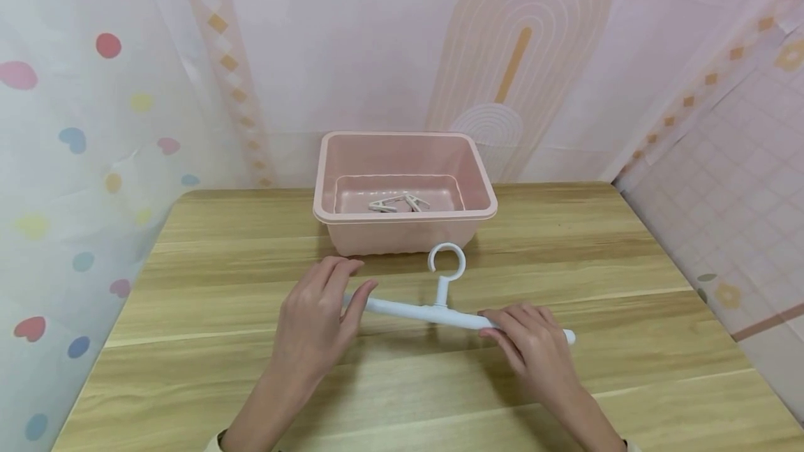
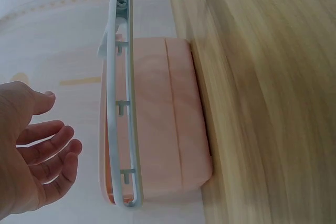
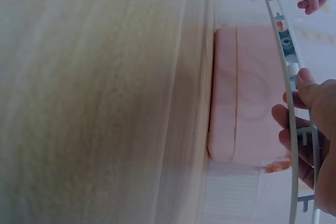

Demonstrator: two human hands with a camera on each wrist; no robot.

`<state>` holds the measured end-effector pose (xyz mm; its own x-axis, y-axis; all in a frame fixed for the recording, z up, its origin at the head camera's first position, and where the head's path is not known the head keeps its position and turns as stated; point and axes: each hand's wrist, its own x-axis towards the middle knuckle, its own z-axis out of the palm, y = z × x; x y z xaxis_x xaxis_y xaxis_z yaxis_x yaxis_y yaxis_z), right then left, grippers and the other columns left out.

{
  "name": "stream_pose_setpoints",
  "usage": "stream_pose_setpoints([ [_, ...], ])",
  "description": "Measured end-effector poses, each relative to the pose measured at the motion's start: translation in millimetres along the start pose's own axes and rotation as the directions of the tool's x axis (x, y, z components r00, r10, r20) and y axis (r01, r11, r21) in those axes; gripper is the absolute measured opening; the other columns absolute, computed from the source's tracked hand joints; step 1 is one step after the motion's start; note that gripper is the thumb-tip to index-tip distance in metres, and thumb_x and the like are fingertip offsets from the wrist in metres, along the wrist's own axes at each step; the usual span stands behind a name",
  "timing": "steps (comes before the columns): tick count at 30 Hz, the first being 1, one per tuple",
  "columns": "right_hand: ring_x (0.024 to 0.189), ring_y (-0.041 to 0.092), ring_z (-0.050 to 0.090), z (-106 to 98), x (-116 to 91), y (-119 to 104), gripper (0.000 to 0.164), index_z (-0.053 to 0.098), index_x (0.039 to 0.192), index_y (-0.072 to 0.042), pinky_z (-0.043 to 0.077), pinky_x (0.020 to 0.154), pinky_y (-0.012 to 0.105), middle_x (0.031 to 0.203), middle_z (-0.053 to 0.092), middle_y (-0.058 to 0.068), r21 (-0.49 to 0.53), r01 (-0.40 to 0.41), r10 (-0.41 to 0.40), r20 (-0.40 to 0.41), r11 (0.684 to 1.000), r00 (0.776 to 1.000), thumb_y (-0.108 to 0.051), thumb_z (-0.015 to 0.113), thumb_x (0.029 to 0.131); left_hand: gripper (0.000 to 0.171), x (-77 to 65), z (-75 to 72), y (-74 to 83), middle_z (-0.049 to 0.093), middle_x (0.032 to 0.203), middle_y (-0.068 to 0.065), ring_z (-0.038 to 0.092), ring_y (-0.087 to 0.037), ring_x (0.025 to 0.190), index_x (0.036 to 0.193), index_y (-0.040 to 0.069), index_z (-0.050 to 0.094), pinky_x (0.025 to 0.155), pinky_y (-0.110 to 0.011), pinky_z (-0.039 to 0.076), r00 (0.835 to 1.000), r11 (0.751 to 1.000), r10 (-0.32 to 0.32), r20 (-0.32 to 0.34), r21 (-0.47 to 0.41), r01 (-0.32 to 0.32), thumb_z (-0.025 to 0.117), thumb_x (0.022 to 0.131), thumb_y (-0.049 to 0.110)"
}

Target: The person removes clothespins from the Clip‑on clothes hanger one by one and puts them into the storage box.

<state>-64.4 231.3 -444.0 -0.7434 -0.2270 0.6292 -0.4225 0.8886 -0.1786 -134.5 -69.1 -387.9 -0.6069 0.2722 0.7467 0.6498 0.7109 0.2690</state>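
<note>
A pale blue plastic clothes hanger is held above the wooden table, its round hook pointing up. My right hand grips the bar near its right end, thumb on the near side. In the right wrist view, the fingers of that hand reach round the hanger's hollow underside. Close to the other end is my left hand, its fingers loosely bent. The left wrist view shows this left hand apart from the hanger, with nothing in it.
Behind the hanger, a pink plastic basin stands at the back of the table. Light-coloured clips lie on its floor. Patterned cloth hangs behind the table and along both sides.
</note>
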Motion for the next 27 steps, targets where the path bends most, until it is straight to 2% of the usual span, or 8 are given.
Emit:
stream_pose_setpoints([
  [8, 0.086, 0.011, 0.065, 2, -1, 5, 0.025, 0.075, 0.105, -0.019, 0.043, 0.081, 0.031, 0.086, 0.075, -0.010, 0.006, -0.021, 0.020, 0.041, 1.000, 0.999, -0.023, 0.079, 0.080, 0.028, -3.0, 2.2, -2.9, 0.071, 0.090, -0.010, 0.067, -0.022, 0.077, 0.100, 0.000, 0.070, 0.065, -0.034, 0.058, 0.999, 0.999, -0.035, 0.025, -0.013, 0.035, 0.083, 0.083, 0.017],
  [18, 0.087, 0.011, 0.066, 8, -2, 13, 0.021, 0.076, 0.101, -0.017, 0.048, 0.078, 0.032, 0.089, 0.076, -0.008, 0.052, -0.023, 0.020, 0.058, 0.998, 0.998, -0.022, 0.079, 0.081, 0.027, -7.9, 5.1, -8.0, 0.071, 0.090, -0.011, 0.068, -0.022, 0.079, 0.099, 0.000, 0.070, 0.066, -0.034, 0.059, 0.998, 0.998, -0.054, 0.039, -0.019, 0.055, 0.082, 0.084, 0.019],
  [27, 0.092, 0.011, 0.062, 9, 1, 17, 0.020, 0.076, 0.101, -0.022, 0.043, 0.080, 0.031, 0.098, 0.071, -0.009, 0.069, -0.075, 0.067, 0.119, 0.995, 0.991, -0.024, 0.080, 0.081, 0.027, -13.1, 6.3, -12.3, 0.071, 0.091, -0.011, 0.068, -0.024, 0.081, 0.099, 0.000, 0.070, 0.068, -0.037, 0.059, 0.995, 0.996, -0.085, 0.044, -0.027, 0.086, 0.081, 0.085, 0.020],
])
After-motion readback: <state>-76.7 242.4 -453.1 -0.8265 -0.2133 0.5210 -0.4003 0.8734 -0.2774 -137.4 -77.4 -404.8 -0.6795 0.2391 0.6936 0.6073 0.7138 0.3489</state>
